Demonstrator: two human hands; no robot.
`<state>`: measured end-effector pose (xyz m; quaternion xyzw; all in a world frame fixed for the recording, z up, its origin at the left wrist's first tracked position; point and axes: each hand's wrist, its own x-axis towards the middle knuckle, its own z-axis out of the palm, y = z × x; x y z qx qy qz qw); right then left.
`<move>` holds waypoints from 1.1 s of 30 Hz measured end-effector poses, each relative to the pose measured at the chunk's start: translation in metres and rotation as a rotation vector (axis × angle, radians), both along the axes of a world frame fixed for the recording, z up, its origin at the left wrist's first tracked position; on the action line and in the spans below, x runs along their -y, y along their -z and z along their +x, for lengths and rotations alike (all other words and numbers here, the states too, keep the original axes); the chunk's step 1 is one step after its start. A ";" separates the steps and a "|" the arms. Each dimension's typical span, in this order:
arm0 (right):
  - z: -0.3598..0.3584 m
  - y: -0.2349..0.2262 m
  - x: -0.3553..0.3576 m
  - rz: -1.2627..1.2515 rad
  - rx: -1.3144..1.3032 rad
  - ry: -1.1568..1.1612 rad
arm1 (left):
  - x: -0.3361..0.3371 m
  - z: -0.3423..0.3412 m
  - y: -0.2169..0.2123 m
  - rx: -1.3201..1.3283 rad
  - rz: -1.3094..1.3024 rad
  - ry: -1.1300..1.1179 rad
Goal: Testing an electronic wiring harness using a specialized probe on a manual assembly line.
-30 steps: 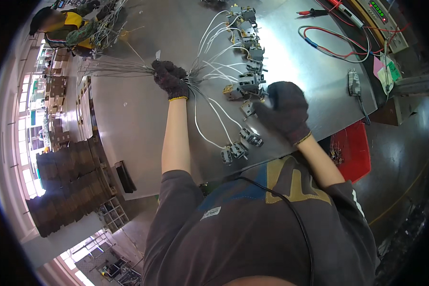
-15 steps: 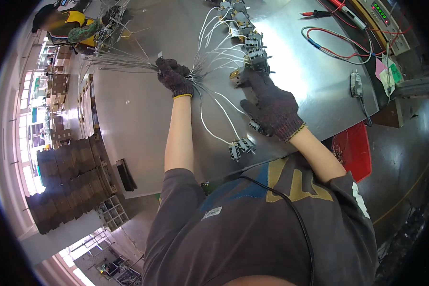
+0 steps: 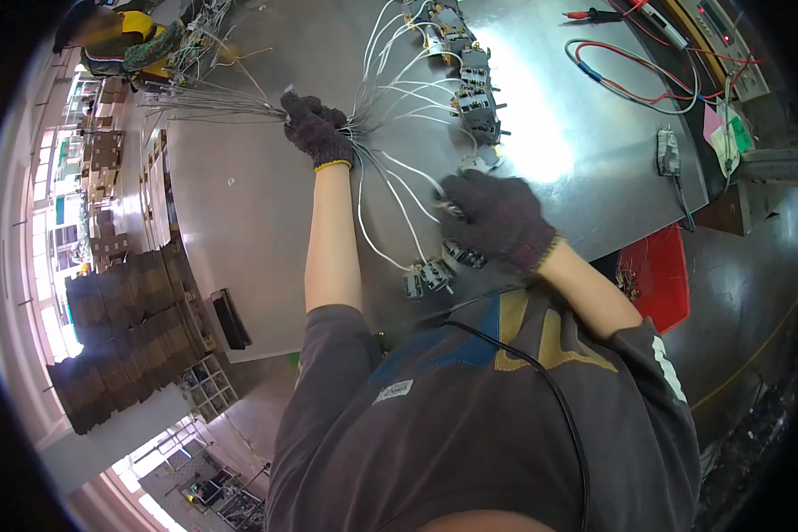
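Observation:
My left hand (image 3: 317, 131), in a dark knitted glove, is closed around a bundle of thin white-grey wires (image 3: 213, 104). Long ends run out to its left, and on the right the wires fan out to small grey-and-black electrical components with stub shafts (image 3: 477, 99). My right hand (image 3: 501, 217), gloved alike and slightly blurred, has its fingers curled on one such component (image 3: 452, 210), mostly hidden by the glove. Another component (image 3: 464, 255) lies just below this hand, and a pair (image 3: 427, 279) rests near the table's front edge. A pale one (image 3: 482, 160) lies beyond the knuckles.
The metal table (image 3: 248, 213) reflects light brightly at right. Red and grey leads (image 3: 634, 93), a small grey device with a cable (image 3: 668, 152) and a meter box (image 3: 727, 40) are at right. A red bin (image 3: 661, 279) stands below the edge. Another person (image 3: 137, 44) works at far left.
My right hand has drawn nearer to me, away from the row of components, and its fingers have curled in. The left hand keeps its hold on the wires; the near components have shifted left.

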<state>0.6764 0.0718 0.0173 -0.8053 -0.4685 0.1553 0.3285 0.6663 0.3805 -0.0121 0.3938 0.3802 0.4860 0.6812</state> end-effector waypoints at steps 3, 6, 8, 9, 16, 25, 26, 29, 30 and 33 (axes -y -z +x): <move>0.014 -0.003 0.031 -0.124 0.073 -0.143 | 0.000 0.005 -0.004 0.017 -0.005 -0.010; 0.029 -0.008 0.043 -0.100 0.134 -0.229 | 0.002 0.006 -0.008 0.030 -0.051 -0.018; 0.041 -0.010 0.047 -0.099 -0.268 -0.180 | 0.004 0.005 -0.008 -0.013 -0.027 0.003; 0.044 -0.009 0.044 0.038 -0.286 -0.014 | 0.004 0.004 -0.007 -0.046 -0.014 0.009; 0.028 0.006 0.020 -0.079 0.086 0.183 | -0.001 0.007 0.002 0.019 0.039 -0.003; 0.003 -0.006 0.001 -0.331 -0.037 0.171 | 0.000 0.006 0.002 -0.018 0.039 0.025; 0.002 -0.006 0.002 -0.300 0.089 0.163 | 0.000 0.006 0.002 -0.003 0.048 0.039; 0.001 -0.004 0.005 -0.029 0.332 0.204 | 0.000 0.003 0.002 -0.014 0.063 0.057; 0.001 -0.003 0.006 0.055 0.353 0.214 | 0.000 0.004 0.002 -0.032 0.053 0.061; 0.004 -0.001 0.010 -0.068 0.086 0.209 | 0.001 0.004 0.000 -0.016 -0.014 0.044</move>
